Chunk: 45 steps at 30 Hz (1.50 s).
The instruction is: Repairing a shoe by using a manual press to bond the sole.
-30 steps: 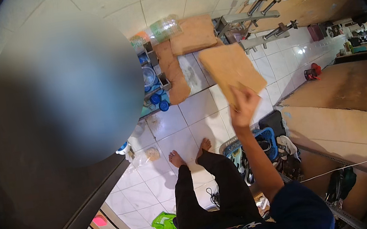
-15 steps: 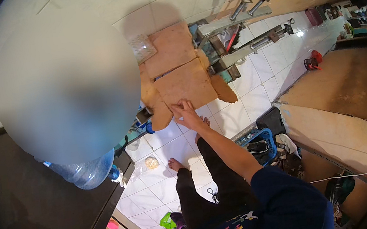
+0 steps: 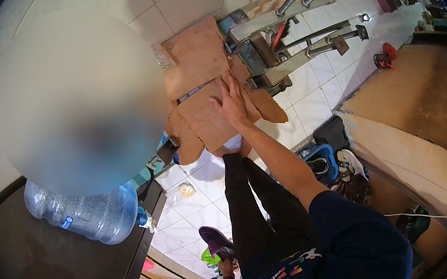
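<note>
My right hand [image 3: 230,102] lies on a piece of brown cardboard [image 3: 207,119], palm down with its fingers stretched out and spread. More cardboard [image 3: 196,56] covers the spot just beyond it, and torn flaps hang at the sides. Low in the picture, beside my left leg, my left hand [image 3: 226,266] is closed on a dark purple shoe [image 3: 215,240]. The shoe's opening points partly up. Some of that hand's fingers are hidden behind the shoe.
Metal bars with bolted ends [image 3: 302,54] jut out right of the cardboard. A clear blue water bottle [image 3: 90,214] lies on a dark tabletop [image 3: 31,258] at left. A blue basket [image 3: 324,160] and shoes stand right of my legs. A large blurred patch hides the upper left.
My right hand has moved from the cardboard's near edge farther onto it, and its fingers have spread. My left hand has come into fuller view, lifting the purple shoe. My feet have moved nearer the cardboard.
</note>
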Tool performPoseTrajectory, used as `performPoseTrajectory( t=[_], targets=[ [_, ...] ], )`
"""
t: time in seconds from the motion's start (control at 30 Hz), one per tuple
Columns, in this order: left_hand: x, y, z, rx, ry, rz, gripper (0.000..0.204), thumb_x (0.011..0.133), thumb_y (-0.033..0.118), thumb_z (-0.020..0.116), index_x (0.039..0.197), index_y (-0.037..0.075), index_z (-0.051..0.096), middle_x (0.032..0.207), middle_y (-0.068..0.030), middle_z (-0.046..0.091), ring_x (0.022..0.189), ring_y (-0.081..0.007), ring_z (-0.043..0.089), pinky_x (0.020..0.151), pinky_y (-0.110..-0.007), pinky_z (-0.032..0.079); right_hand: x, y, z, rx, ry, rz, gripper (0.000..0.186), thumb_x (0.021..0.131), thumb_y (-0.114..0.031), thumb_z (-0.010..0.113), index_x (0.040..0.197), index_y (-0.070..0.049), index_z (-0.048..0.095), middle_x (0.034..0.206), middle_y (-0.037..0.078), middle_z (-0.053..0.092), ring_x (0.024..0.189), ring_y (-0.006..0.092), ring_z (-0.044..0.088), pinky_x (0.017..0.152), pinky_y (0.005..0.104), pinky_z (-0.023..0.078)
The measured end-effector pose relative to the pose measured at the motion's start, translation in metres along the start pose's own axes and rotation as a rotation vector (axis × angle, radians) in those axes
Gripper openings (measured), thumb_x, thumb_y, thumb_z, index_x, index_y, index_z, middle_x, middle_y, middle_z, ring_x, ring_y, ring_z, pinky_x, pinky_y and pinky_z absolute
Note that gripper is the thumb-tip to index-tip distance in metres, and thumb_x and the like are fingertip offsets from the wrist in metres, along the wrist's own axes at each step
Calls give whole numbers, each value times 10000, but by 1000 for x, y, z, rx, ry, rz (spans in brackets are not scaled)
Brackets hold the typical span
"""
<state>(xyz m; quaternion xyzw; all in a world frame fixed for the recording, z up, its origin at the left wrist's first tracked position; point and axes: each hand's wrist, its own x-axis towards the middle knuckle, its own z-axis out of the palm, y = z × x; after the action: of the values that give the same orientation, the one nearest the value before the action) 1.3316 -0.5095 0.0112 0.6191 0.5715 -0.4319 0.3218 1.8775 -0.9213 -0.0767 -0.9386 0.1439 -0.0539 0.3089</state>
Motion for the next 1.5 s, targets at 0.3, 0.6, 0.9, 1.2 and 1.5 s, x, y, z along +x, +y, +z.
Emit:
performPoseTrajectory(
  t=[0.3, 0.6, 0.9, 1.2, 1.5],
  targets=[
    [-41, 108, -12, -77, 33, -10, 327, 861, 271, 624, 953, -39, 675, 808, -122, 671, 572, -215, 632, 473, -372, 549, -4, 9, 21, 29, -21, -6, 817, 808, -352, 760, 1485, -101, 377, 1585, 216, 159, 1405, 427, 257, 1159, 504, 251],
    [-21, 113, -27, -66, 80, 236, 365, 867, 281, 653, 1072, -21, 640, 895, -120, 691, 607, -228, 655, 432, -373, 574, -24, -15, -18, -20, -93, -69, 797, 839, -410, 711, 1513, -184, 351, 1606, 170, 157, 1471, 421, 143, 1197, 531, 153],
    [-23, 89, -30, -186, 152, 158, 316, 834, 268, 671, 1029, 20, 649, 836, -95, 666, 539, -212, 630, 426, -366, 567, -26, -9, 32, -193, -227, -105, 781, 901, -553, 568, 1549, -237, 270, 1630, 119, 132, 1477, 371, 169, 1202, 495, 148],
    [-42, 118, -15, -160, 77, 50, 408, 851, 265, 679, 1096, -60, 654, 979, -150, 689, 719, -232, 661, 633, -358, 538, -12, -22, 55, -374, -4, 204, 683, 958, -422, 534, 1551, -218, 262, 1628, 127, 149, 1490, 376, 128, 1204, 511, 121],
    [-50, 124, -8, -170, 147, 61, 509, 868, 275, 670, 1211, -82, 558, 983, -188, 674, 695, -275, 682, 437, -353, 577, -87, -52, 28, -11, -264, -160, 582, 985, -337, 492, 1533, -234, 325, 1626, 103, 177, 1491, 392, 118, 1200, 533, 91]
  ],
)
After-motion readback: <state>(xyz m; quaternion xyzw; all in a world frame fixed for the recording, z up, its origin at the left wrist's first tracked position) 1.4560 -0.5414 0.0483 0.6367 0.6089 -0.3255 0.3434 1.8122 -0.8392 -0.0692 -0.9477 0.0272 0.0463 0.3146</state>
